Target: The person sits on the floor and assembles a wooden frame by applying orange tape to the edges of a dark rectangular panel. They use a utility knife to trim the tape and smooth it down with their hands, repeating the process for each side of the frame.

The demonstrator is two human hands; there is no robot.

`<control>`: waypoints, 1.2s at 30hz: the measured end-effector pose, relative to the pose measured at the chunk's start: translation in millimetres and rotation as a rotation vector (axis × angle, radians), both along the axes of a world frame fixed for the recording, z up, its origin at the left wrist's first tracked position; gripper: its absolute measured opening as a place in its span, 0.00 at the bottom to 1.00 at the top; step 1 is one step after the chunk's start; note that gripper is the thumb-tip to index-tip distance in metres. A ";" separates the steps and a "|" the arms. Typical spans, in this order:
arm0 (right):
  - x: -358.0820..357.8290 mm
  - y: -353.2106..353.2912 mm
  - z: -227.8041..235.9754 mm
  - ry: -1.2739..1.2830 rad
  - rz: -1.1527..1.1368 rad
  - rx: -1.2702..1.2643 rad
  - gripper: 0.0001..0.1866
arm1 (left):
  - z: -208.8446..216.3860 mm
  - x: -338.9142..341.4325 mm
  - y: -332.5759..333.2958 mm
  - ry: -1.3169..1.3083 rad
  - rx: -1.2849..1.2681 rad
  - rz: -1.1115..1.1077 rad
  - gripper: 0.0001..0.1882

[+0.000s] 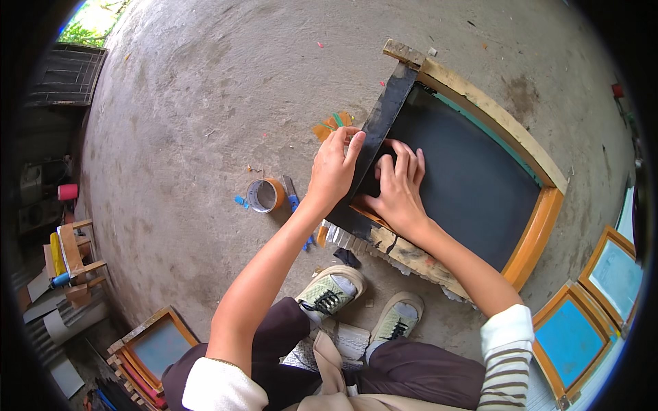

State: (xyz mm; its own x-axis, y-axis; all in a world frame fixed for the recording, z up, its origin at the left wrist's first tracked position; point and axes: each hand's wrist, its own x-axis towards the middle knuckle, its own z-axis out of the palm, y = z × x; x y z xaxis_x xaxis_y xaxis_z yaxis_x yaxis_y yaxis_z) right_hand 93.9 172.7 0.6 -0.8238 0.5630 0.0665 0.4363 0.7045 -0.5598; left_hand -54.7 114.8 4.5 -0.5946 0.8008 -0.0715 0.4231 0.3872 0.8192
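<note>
Centre frame: left hand and right hand flat, fingers spread, pressing black tape strip onto wooden screen frame; tape thin, floppy, sticky—handle by edges.

A wooden frame lies flat on the concrete floor, its long axis running from about seven o'clock to one o'clock. Its rails are orange-brown on the right side and pale bare wood along the top, with a rough, paint-flecked rail at the near end. Dark mesh fills the opening (taut, nearly black). A wide strip of black tape runs along the left rail, from the top corner at twelve o'clock down to the near corner, lying flat over the mesh's left edge.
</note>
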 end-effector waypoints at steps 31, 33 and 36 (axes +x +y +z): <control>222.7 -25.4 85.8 -0.283 -0.332 -0.445 0.15 | 0.0 -7.8 -3.7 0.235 0.299 -0.110 0.14; 225.3 -31.5 80.5 -0.249 -0.395 -0.405 0.15 | 29.6 -11.4 -1.6 0.382 0.279 -0.430 0.13; 221.6 -30.7 81.3 -0.221 -0.460 -0.444 0.14 | 61.4 -18.6 -4.8 0.413 0.056 -0.963 0.11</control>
